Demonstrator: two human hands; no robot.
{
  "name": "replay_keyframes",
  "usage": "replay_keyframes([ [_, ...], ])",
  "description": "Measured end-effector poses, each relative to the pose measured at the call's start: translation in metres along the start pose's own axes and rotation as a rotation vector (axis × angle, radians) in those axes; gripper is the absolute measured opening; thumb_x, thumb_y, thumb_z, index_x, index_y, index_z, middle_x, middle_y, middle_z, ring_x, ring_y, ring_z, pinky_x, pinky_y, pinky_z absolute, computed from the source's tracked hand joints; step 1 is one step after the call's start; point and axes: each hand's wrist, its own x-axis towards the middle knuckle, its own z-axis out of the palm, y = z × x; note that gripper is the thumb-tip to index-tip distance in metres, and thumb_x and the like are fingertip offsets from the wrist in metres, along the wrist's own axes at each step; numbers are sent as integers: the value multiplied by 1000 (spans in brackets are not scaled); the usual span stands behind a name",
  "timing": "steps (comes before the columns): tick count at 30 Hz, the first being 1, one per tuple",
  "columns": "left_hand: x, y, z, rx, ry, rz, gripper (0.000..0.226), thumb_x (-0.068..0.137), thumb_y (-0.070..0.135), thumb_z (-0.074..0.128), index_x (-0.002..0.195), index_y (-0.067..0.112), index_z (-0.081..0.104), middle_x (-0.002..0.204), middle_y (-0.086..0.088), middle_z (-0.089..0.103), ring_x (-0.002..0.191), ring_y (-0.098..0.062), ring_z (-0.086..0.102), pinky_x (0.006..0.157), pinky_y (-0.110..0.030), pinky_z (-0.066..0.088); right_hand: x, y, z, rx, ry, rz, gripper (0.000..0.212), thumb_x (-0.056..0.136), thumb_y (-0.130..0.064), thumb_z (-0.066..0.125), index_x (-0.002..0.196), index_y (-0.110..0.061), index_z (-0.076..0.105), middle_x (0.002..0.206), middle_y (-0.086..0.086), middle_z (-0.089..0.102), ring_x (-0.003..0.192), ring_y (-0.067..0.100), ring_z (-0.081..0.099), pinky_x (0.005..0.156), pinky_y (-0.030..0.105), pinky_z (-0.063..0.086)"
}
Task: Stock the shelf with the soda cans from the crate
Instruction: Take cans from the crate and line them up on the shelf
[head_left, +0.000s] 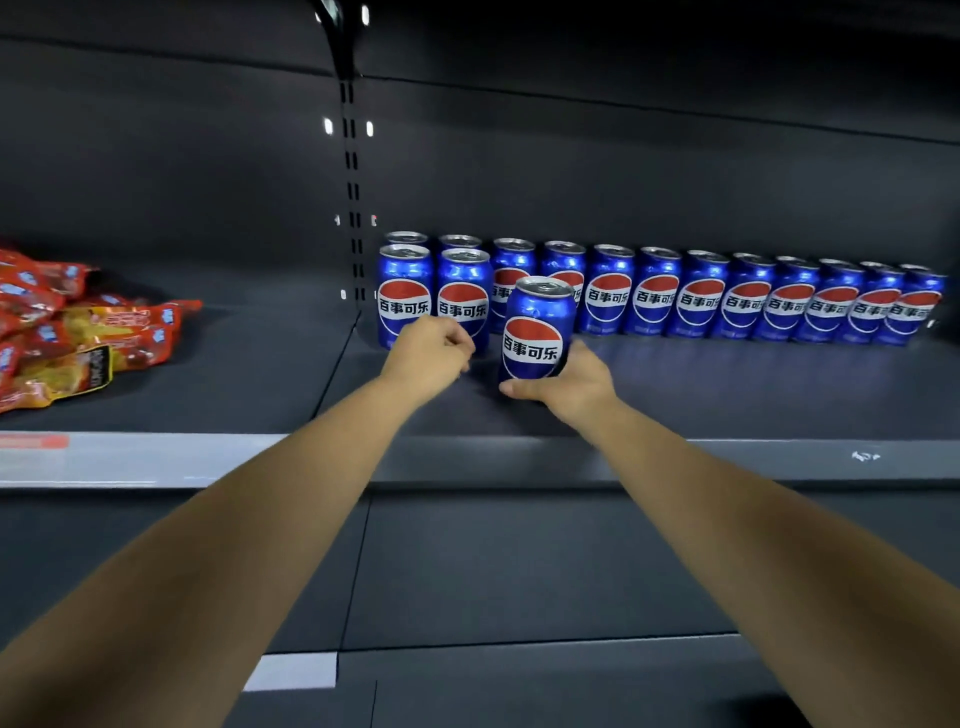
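Fingers of your right hand are wrapping the base of a can, with the thumb crossing low in front. You are holding it upright, on or just over the shelf; which of the two isn't showing. Your left hand is curling into a fist before the front pair, holding nothing visible.

Step, as I'm reading it: you are placing the third can of a front row, ahead of the full back row. The next move is calling for easing it left and back, flush beside the pair, label out.

Cans are looking like thin glossy blue metal — slick cylinders with bare silver lids, likely denting easily and toppling neighbours if knocked. Shelf is showing flat, matte, dark. Crinkly snack bags are lying in the left bay. Crate is out of view.
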Motion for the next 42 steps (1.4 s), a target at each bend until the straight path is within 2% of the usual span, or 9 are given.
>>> replay_keyframes([
  [8,22,-19,13,197,-6,20,17,88,7,51,85,13,67,78,3,59,87,-21,60,81,-33,48,35,13,9,27,18,19,61,69,-28,84,120,-12,55,119,0,61,99,10,51,86,25,42],
  [13,34,-30,13,161,-46,-41,25,89,8,49,76,24,63,83,3,58,92,-22,61,83,-33,48,57,16,20,-222,54,52,56,75,-52,71,116,-16,59,120,3,63,113,25,55,97,42,45],
  [15,36,-32,14,142,-46,-45,26,89,8,49,74,26,62,86,1,58,93,-23,61,83,-33,48,60,16,20,-302,51,57,52,81,-52,65,115,-13,58,120,6,61,114,27,54,99,43,42],
  [18,34,-31,14,155,-46,-26,23,89,7,49,84,19,67,85,3,58,94,-21,60,84,-32,47,61,17,20,-359,52,42,43,87,-48,59,109,-11,58,116,9,63,111,27,55,100,43,41],
  [21,33,-31,14,160,-39,-14,22,89,7,49,88,18,68,83,5,57,95,-20,60,84,-31,47,61,16,21,-405,47,36,41,91,-45,55,114,-11,57,118,9,61,112,27,54,101,42,40],
  [25,33,-31,14,187,-26,-4,23,91,8,49,98,15,70,81,6,57,95,-20,60,81,-30,46,61,16,22,-471,45,34,45,96,-42,48,126,-10,51,126,10,58,119,28,51,105,41,37],
  [29,31,-31,15,208,-22,14,25,92,10,47,104,15,68,95,-1,63,97,-20,59,81,-29,45,63,16,24,-570,18,49,60,99,-45,37,148,-12,26,142,11,45,132,28,40,110,41,31],
  [35,30,-29,14,234,-23,27,25,94,12,45,106,15,67,98,-2,63,97,-21,59,79,-29,45,63,16,27,-690,0,26,63,101,-45,29,150,-8,18,148,14,36,138,28,30,114,42,23],
  [42,30,-30,15,241,-28,45,25,94,12,45,105,16,67,80,8,53,87,-17,56,76,-28,44,63,16,27,-700,2,17,64,100,-46,29,150,-6,17,149,13,35,139,27,29,115,43,22],
])
